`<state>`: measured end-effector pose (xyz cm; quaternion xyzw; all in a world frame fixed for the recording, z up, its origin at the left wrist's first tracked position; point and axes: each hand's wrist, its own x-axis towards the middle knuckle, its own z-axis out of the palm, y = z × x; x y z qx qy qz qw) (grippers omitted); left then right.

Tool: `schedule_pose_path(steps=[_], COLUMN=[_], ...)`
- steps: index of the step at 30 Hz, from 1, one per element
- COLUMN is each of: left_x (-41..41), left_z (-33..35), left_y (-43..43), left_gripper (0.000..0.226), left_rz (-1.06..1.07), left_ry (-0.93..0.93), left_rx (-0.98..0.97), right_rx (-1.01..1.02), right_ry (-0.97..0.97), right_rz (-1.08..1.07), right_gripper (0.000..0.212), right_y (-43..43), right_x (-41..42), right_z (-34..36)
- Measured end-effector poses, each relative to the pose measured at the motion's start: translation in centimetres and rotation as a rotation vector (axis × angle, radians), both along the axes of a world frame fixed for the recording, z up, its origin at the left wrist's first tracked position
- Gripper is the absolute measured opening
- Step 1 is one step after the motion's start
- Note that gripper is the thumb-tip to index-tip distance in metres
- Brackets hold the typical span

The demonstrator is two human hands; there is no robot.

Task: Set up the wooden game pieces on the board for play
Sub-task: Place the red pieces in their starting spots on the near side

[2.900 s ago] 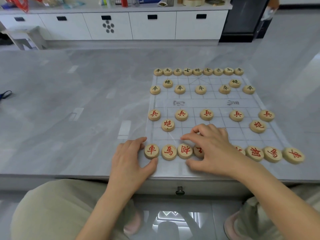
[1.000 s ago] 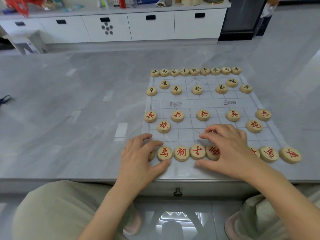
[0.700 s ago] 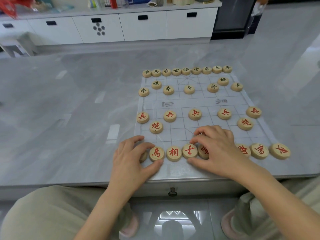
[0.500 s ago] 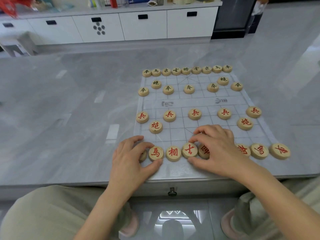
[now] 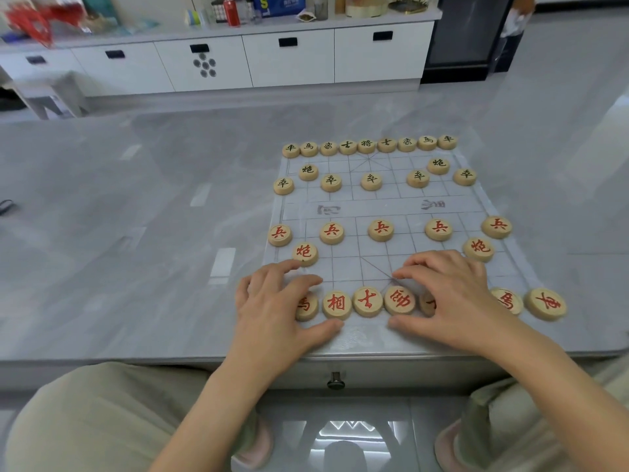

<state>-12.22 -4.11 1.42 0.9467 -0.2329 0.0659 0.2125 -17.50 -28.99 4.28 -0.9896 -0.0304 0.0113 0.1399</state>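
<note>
Grey stone-look table [image 5: 136, 284] in a big open room, see-through board [image 5: 374, 264] laid flat near the front edge. Closest in: left hand [image 5: 275, 311] arched over the left end of the red back row [image 5: 367, 301], thumb on the near side, fingers on the far side, covering that end and half a disc. Right hand [image 5: 452, 301] same deal just right of the middle, thumb and fingers bracketing the discs under it. Hands apart, three discs in full view between them, shoulder to shoulder and touching. Nothing lifted. Further up: two red cannons [image 5: 305, 253], five red pawns [image 5: 381, 229] in a line, a blank strip across the middle, then the black pieces [image 5: 367, 144] all laid out. White cabinets [image 5: 289, 59] way at the back.

Looks like the final tidy: seemingly everything placed, just the back row getting squared up. Next up, probably: easing the bunched middle discs onto their own line crossings, gently, without bumping the left cannon just beside the left fingertips.

Versus about three seconds back: left corner disc in plain view then, under the left hand now; right hand further right now, middle disc out in the open.
</note>
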Motion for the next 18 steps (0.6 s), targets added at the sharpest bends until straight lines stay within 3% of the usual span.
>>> schedule_pose_path(steps=[8,14,18], left_x=[0.09,-0.1,-0.18], left_z=[0.36,0.25,0.26], left_y=[-1.05,-1.2,-1.31], left_gripper=[0.057,0.055,0.057], left_rz=[0.001,0.022,0.033], left_ry=[0.052,0.046,0.033], left_rx=[0.072,0.068,0.073], right_rx=[-0.028,-0.032,-0.017], right_ry=[0.022,0.018,0.029], right_rz=[0.01,0.026,0.05], right_gripper=[0.08,0.066,0.07], right_y=[-0.67,-0.74,-0.96], right_x=[-0.69,-0.13,-0.12], right_z=[0.02,-0.22,-0.24])
